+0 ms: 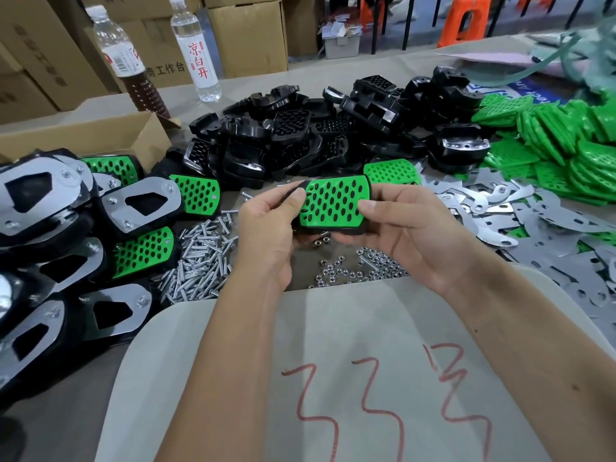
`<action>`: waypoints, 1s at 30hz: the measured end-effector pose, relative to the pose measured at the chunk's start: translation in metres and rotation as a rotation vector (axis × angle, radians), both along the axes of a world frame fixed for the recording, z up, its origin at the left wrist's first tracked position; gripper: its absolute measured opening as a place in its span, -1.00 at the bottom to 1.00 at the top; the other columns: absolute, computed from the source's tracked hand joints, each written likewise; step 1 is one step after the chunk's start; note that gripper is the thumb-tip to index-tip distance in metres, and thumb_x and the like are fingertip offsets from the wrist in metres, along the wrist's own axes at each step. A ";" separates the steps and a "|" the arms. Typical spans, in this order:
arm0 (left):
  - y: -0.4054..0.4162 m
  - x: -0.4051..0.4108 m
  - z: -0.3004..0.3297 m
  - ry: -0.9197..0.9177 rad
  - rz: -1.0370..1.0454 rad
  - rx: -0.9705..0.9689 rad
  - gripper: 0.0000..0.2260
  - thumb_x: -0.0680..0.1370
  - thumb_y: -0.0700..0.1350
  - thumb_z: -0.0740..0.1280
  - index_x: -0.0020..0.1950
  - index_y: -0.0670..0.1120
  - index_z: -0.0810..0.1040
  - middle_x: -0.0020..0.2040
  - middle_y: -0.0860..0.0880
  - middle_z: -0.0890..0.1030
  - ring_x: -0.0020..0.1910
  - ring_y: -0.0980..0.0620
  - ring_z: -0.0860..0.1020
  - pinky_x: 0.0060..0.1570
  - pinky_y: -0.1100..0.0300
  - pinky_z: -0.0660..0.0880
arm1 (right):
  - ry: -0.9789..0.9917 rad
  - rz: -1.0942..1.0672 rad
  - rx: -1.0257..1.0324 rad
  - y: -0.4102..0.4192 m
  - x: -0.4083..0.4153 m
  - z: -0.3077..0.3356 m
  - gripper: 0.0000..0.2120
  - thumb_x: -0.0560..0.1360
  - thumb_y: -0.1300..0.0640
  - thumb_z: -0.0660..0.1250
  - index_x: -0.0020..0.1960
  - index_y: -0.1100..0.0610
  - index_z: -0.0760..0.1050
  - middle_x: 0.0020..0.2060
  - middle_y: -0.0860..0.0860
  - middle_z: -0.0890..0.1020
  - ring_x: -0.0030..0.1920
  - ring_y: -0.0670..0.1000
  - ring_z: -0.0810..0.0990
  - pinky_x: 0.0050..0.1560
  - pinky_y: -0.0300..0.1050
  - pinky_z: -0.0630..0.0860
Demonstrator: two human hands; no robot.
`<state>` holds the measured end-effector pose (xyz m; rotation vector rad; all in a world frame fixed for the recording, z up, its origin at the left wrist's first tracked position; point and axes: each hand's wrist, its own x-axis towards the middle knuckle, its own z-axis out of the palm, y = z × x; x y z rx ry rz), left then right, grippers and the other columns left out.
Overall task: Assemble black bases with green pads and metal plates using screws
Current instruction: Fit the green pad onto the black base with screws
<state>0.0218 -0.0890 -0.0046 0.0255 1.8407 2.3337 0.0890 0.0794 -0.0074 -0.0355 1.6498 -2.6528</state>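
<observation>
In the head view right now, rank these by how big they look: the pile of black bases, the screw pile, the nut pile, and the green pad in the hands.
1. pile of black bases, clearly largest.
2. screw pile.
3. nut pile and green pad: look alike, and the pad is nearer the camera, so unranked.

A single wide-angle camera sat on the person's head, facing forward and down over the desk. It was close to both forearms, which reached in from the bottom edge, and far enough back to take in stacked cardboard boxes behind.
</observation>
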 end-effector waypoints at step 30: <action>0.010 0.007 -0.003 -0.023 0.013 -0.014 -0.89 0.63 -0.20 0.42 -0.07 -0.19 0.65 -0.31 0.02 0.66 -0.27 0.08 0.67 -0.18 0.18 0.65 | -0.100 -0.300 -0.023 -0.020 0.000 0.000 -0.82 0.64 0.47 0.20 0.18 0.38 0.52 0.14 0.33 0.67 0.11 0.23 0.73 0.12 0.19 0.68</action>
